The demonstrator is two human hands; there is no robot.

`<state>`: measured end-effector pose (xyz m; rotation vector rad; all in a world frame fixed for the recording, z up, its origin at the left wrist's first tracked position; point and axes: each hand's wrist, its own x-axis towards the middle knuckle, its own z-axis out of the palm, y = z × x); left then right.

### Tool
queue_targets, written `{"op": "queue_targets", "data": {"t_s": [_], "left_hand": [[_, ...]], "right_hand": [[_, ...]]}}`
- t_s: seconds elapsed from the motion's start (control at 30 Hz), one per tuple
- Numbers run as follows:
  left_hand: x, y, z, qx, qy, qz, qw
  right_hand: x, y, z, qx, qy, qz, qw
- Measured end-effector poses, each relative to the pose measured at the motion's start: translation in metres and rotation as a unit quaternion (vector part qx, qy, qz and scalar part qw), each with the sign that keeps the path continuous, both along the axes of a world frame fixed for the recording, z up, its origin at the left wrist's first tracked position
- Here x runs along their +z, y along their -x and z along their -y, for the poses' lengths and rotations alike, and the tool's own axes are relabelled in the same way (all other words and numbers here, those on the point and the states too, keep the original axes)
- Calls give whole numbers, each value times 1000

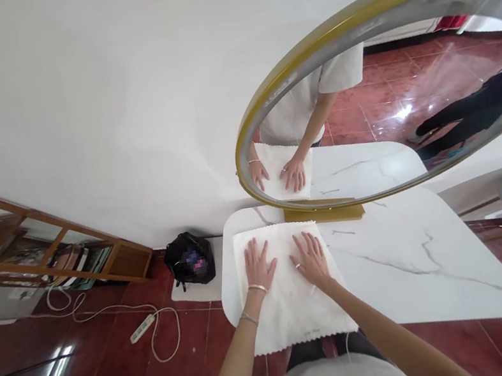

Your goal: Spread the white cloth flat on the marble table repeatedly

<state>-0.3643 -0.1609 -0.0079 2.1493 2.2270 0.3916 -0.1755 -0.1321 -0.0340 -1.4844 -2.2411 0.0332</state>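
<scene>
A white cloth (pixel 296 309) with scalloped edges lies spread over the left end of a white marble-patterned table (pixel 406 271). Its near edge hangs over the table's front side. Flat on the cloth's left half rests my left hand (pixel 258 267), fingers spread, with a bracelet at the wrist. My right hand (pixel 311 260) lies palm down on the right half, fingers apart and a ring on one of them. Neither hand grips anything. Both hands and the cloth also appear reflected in the gold-rimmed oval mirror (pixel 366 122).
The mirror stands on a gold base (pixel 323 211) at the table's back, against the wall. Left of the table, a black bag (pixel 189 258) sits on a pale mat. A power strip (pixel 142 328) with its cord lies on the red tiled floor, near a wooden shelf (pixel 45 231).
</scene>
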Motion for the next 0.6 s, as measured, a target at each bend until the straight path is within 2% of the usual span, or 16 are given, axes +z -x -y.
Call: {"op": "queue_targets", "data": {"t_s": [0.13, 0.23, 0.47, 0.6], "left_hand": [[-9, -7, -31, -38, 11, 13, 999], [-12, 3, -49, -62, 10, 15, 998], [-10, 47, -100, -81, 11, -1, 997], [-8, 68, -115, -56, 13, -4, 998]], "right_hand": [[-2, -6, -16, -2, 4, 27, 1000], [0, 4, -26, -2, 14, 34, 999], [-4, 59, -72, -1, -8, 18, 1000], [-10, 92, -99, 0, -3, 7, 1000]]}}
